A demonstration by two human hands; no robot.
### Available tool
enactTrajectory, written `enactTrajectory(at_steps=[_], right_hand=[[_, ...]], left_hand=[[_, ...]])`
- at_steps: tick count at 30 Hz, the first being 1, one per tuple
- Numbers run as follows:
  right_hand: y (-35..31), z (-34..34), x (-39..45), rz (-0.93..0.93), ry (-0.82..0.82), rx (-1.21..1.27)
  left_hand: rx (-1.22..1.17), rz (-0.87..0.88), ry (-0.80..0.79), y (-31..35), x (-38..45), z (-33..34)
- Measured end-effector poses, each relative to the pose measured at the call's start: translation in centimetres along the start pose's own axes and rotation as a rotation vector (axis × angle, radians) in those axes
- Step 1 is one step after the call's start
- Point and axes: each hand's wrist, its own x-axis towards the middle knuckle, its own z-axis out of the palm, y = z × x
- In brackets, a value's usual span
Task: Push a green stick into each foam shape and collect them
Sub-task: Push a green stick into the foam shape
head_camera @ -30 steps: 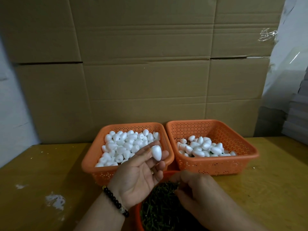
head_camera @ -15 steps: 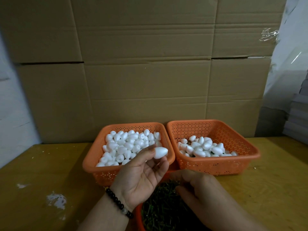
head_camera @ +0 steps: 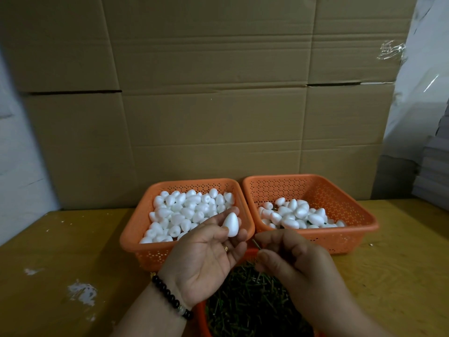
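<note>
White, egg-shaped foam piece (head_camera: pixel 231 224) sits pinched in the left hand (head_camera: pixel 206 260) before perforated orange baskets (head_camera: pixel 250 229); the right hand (head_camera: pixel 295 262) pinches a thin green stick (head_camera: pixel 256 244) just beside it.

We wear a black beaded bracelet (head_camera: pixel 172 300) on our left wrist and a small gold ring (head_camera: pixel 226 249) above it; arms bare.

White foam shapes (head_camera: pixel 192 211) fill perforated orange baskets (head_camera: pixel 347 205); green sticks (head_camera: pixel 250 302), black bead bracelet (head_camera: pixel 170 297).
</note>
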Motion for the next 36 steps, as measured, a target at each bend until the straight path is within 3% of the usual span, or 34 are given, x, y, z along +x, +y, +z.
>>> enactTrajectory(at_steps=[7,16,28,36], right_hand=[[-0.1,0.0,0.0,0.021,0.011,0.081],[-0.3,-0.1,0.0,0.069,-0.103,0.083],[-0.9,-0.3,0.1,0.108,-0.03,0.403],[-1.3,-0.1,0.1,0.057,0.05,0.305]], left_hand=[[0.066,0.005,0.003,-0.1,-0.1,0.2],[-0.019,-0.036,0.022,-0.2,-0.1,0.3],[-0.199,-0.108,0.023,-0.3,-0.1,0.4],[-0.21,-0.066,0.041,-0.7,-0.2,0.6]])
